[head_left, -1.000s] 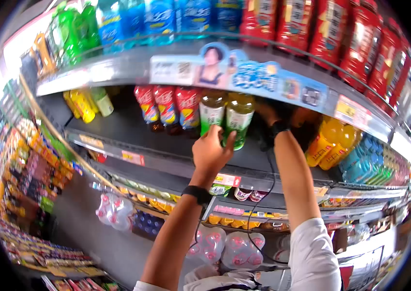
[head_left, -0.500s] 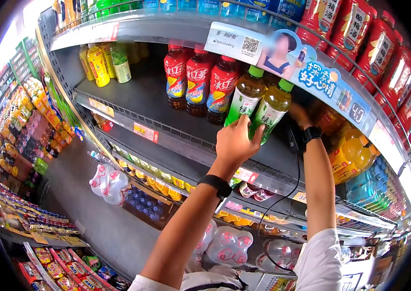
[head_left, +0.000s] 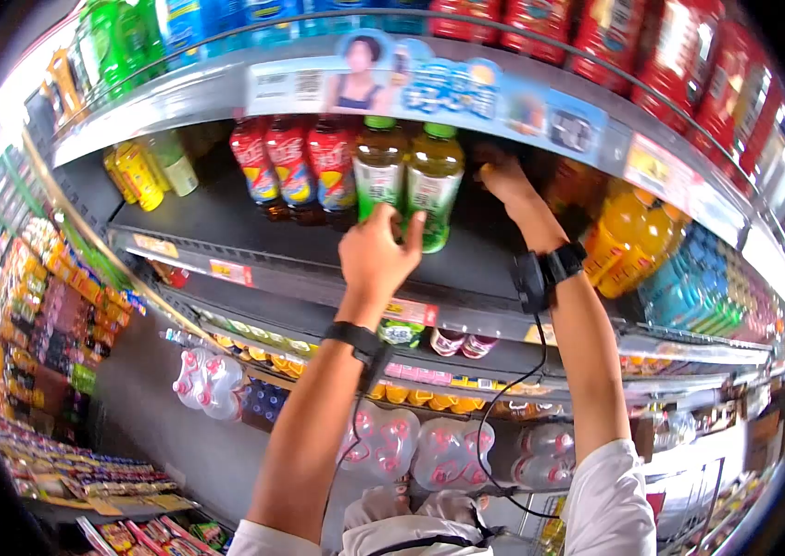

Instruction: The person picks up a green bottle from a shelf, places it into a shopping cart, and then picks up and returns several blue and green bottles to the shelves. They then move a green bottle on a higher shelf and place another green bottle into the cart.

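Note:
Two green tea bottles [head_left: 432, 190] with green caps stand side by side at the shelf's front. My left hand [head_left: 376, 255] is against their lower fronts, its thumb on the right bottle and its forefinger by the left one. Thumb and forefinger are apart, and I see no wrap around either bottle; the other fingers are curled and partly hidden. My right hand [head_left: 509, 183] reaches into the dark shelf space right of these bottles. Its fingertips are in shadow and blurred, so what they hold, if anything, does not show. Red iced tea bottles [head_left: 292, 167] stand to the left.
Yellow bottles [head_left: 136, 176] stand far left on the shelf [head_left: 253, 236], orange drinks [head_left: 631, 239] to the right. An advertising strip [head_left: 522, 109] hangs low over my hands. A black cable [head_left: 514, 387] runs down from my right wristband. Large water bottles [head_left: 452, 452] sit below.
The view has swung, so the shelf appears further left and more level. My left hand stays at the green tea bottles, which look more upright. More of my right hand shows within the shelf.

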`<state>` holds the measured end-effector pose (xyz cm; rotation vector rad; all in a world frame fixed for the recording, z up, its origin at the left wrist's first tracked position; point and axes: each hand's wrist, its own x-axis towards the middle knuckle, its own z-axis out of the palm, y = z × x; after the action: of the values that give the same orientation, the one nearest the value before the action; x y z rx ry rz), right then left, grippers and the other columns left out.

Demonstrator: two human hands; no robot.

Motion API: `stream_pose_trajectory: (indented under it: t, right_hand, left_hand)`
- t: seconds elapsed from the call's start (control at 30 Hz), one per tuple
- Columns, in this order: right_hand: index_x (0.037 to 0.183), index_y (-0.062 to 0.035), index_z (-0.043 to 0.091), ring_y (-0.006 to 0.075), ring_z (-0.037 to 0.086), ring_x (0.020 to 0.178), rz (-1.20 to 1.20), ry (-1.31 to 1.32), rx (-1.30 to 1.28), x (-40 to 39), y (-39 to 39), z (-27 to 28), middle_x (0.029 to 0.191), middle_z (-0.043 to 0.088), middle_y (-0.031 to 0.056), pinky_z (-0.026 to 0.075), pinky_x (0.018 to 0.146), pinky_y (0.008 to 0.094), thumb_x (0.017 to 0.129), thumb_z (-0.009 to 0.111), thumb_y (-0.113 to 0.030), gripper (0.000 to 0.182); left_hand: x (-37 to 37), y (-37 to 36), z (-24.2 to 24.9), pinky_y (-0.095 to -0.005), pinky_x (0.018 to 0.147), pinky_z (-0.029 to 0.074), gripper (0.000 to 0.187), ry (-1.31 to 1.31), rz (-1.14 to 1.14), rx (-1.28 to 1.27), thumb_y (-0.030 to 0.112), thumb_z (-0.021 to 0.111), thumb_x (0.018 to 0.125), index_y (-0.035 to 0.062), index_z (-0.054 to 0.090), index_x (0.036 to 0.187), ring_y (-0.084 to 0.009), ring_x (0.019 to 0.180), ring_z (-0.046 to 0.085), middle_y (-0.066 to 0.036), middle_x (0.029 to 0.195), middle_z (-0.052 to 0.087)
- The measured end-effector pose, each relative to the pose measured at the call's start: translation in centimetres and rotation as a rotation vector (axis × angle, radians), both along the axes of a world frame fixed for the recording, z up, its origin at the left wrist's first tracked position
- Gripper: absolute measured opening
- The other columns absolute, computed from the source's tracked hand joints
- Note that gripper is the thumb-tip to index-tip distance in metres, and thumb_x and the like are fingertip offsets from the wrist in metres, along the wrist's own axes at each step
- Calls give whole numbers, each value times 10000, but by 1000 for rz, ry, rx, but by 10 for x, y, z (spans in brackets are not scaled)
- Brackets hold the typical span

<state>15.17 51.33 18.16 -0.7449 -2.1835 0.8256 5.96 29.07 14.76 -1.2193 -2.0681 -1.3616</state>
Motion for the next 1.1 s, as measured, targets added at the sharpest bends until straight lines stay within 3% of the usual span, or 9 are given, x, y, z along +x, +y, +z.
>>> stream_pose_trajectory:
  t: [0.1,0.13,0.2,0.23,0.47,0.73,0.83,0.97,1.1]
  right_hand:
    - [1101,38,598,185,599,757,158,204,-551,43,-60,21,843,647,97,487,655,289,734,612,-93,389]
    - [1145,9,573,157,604,794,202,83,-530,50,-67,18,935,630,92,501,688,268,780,637,-120,392]
    - [1159,54,567,201,628,892,124,-133,-168,42,-78,-5,1007,653,151,503,780,306,759,677,-188,480]
    - [1148,60,568,228,627,935,146,-160,-180,36,-81,-16,1038,651,177,491,824,317,751,685,-193,485]
    - [1047,29,589,344,629,919,-35,-24,50,11,-105,-42,957,646,203,493,782,386,800,685,-235,374]
    - [1014,7,616,360,633,865,14,-30,-7,16,-108,-34,889,649,205,493,739,405,797,688,-250,343]
    - [959,31,600,389,602,952,10,-46,-94,14,-110,-30,970,635,244,493,810,436,737,635,-83,252]
    - [973,29,596,385,600,962,6,-56,-64,10,-108,-38,982,632,247,493,821,437,735,629,-86,267]
    - [1037,-2,599,400,614,900,3,-120,23,12,-112,-39,951,643,223,496,760,423,799,665,-215,326]
  left_hand:
    - [4,0,1,-368,516,480,359,50,-6,16,406,718,767,68,597,749,-289,586,644,-71,631,646]
    - [6,-1,0,-370,519,479,361,63,7,-4,408,723,761,69,598,756,-291,590,645,-67,638,649]
    - [7,0,0,-376,541,481,353,71,16,-49,403,726,756,72,602,778,-293,607,647,-58,655,656]
    - [8,0,1,-378,569,485,335,46,13,-90,371,738,748,76,597,819,-292,651,654,-69,696,666]
    - [5,3,-3,-387,609,486,355,76,-5,-41,283,741,732,87,529,940,-295,721,647,-68,754,652]
    - [9,5,-2,-406,619,487,396,109,-29,-59,311,750,709,75,523,934,-317,730,639,-79,767,644]
    - [7,5,-5,-408,620,487,388,99,-35,-67,304,746,708,74,525,929,-320,733,638,-84,775,643]
    - [7,6,-4,-407,617,487,377,104,-10,-75,296,745,714,76,525,927,-319,730,636,-89,773,640]
    - [3,3,-5,-396,612,489,371,122,-34,-73,299,745,725,77,526,927,-310,715,636,-81,757,636]
